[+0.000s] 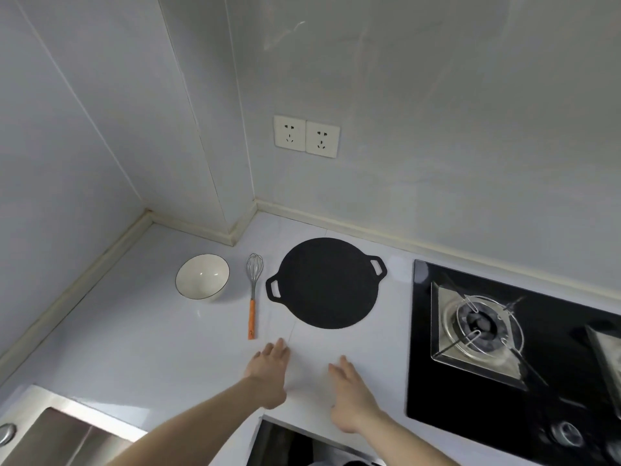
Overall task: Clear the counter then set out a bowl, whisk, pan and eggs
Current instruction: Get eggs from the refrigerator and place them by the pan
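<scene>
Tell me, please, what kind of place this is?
Most likely a home kitchen: a black glass gas hob set in the white counter, a steel sink, and a flat black two-handled pan.

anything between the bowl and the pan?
Only the whisk, head view: it lies between the bowl and the pan, touching neither.

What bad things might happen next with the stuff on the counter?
1. The eggs are not out yet. Set on the bare counter, they might roll; the bowl looks safer.
2. The left hand is close to the whisk handle's end and might nudge it.
3. The pan lies near the stove, so sliding it might bump the raised edge.
</scene>
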The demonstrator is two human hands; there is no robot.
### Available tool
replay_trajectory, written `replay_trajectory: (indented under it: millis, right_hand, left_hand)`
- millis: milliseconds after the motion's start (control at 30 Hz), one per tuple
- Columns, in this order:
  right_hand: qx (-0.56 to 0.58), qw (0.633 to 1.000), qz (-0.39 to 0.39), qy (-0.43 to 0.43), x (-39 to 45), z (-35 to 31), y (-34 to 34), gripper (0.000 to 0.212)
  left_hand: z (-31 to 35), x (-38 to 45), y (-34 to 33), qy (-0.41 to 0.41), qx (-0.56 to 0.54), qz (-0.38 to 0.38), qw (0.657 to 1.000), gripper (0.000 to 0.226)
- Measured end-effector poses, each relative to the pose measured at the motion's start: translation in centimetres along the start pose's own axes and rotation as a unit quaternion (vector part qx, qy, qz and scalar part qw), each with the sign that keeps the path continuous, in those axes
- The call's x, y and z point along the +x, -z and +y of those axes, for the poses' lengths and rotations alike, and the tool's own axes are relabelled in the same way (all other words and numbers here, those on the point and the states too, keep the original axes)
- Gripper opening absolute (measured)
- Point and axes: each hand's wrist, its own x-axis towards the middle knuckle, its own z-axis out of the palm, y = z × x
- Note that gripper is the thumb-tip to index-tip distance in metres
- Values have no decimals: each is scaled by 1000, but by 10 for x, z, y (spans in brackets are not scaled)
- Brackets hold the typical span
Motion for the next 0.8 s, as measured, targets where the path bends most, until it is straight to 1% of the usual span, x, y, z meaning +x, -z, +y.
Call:
replay_trajectory:
  millis: [100,167,233,300,400,533,633,800]
  right_hand:
    - [25,999,-21,1,-7,10,5,75]
    - [61,998,-17,3,-13,17,12,70]
    - [102,995,4,3,-23,25,21,66]
    - [129,990,50,4,-40,39,32,62]
    - [173,978,115,9,-75,59,57,59]
    - [213,955,205,10,-140,98,84,56]
    - [224,942,248,18,-185,120,97,55]
    - [227,917,326,19,-299,186,100,54]
  left_hand:
    - [4,-8,0,-17,-38,-12,999,80]
    - [7,-14,-2,-25,-66,-27,997,77]
    - [14,-21,-5,-40,-92,-44,994,74]
    - [27,-27,-4,-65,-121,-41,990,72]
    - [54,-34,5,-116,-119,5,986,68]
    - [115,-51,33,-186,-88,74,976,61]
    - [158,-65,53,-227,-81,113,964,59]
    - [266,-130,66,-314,-90,184,927,56]
